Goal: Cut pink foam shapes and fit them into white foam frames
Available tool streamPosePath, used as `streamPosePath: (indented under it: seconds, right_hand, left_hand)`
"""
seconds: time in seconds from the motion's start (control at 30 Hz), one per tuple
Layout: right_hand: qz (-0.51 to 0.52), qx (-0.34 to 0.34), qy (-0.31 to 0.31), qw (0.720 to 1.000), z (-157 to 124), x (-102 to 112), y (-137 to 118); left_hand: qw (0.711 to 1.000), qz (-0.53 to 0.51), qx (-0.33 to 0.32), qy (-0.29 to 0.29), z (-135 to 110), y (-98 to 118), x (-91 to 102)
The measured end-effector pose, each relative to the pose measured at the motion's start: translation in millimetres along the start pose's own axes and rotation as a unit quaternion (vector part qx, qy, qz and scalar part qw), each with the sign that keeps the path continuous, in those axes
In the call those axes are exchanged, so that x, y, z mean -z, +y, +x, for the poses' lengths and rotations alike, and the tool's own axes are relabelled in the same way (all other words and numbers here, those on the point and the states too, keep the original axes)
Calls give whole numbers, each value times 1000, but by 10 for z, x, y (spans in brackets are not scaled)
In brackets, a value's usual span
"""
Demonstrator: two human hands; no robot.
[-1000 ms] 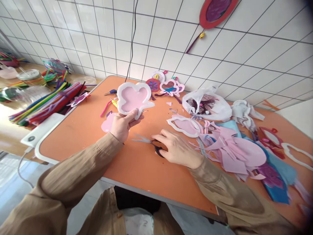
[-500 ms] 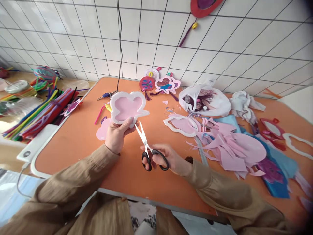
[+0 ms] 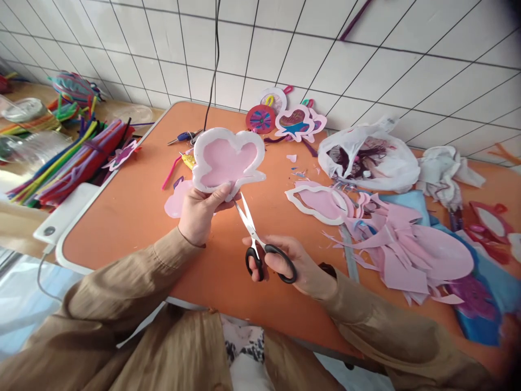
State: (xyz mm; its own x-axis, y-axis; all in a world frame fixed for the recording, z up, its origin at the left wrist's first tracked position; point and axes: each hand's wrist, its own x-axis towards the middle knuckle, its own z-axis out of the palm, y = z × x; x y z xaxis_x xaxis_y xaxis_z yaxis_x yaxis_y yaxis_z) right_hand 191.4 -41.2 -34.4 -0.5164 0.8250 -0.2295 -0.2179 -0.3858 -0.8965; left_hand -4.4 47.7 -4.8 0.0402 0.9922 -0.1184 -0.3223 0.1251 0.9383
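Observation:
My left hand (image 3: 200, 213) pinches the lower edge of a cloud-like foam cutout (image 3: 228, 158), pink in the middle with a thick white border and a pointed tail at the lower right. In my right hand (image 3: 285, 258) are scissors (image 3: 251, 231) with black handles, fingers through the loops. Their blades are parted, and the tips reach the cutout's bottom edge beside my left thumb; whether they touch the foam I cannot tell. A pink scalloped piece (image 3: 177, 200) lies on the orange table (image 3: 134, 228) behind my left hand.
Pink foam scraps (image 3: 401, 255) and a white outline frame (image 3: 340, 217) cover the right side. A white plastic bag (image 3: 401, 165) stands behind them, near finished ornaments (image 3: 293, 122). Keys (image 3: 183, 137) lie at the back left. Colourful pipe cleaners (image 3: 73, 163) are bundled at far left.
The view has shifted, so the table's things appear higher on the left and farther right. The scissor blades have come closer to the cutout's lower edge. Both hands keep their holds.

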Motion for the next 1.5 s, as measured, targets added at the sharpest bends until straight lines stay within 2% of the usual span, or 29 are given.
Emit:
streamPosePath:
  seconds: [1.0,1.5]
  right_hand:
    - [50,-5,35,998,6,-144,-88]
    - [101,-11,57,993,-39,-309,-98]
  left_hand:
    - [997,48,-57,1,19,-88,-7]
    - [996,58,-71,-11,9,-169,4]
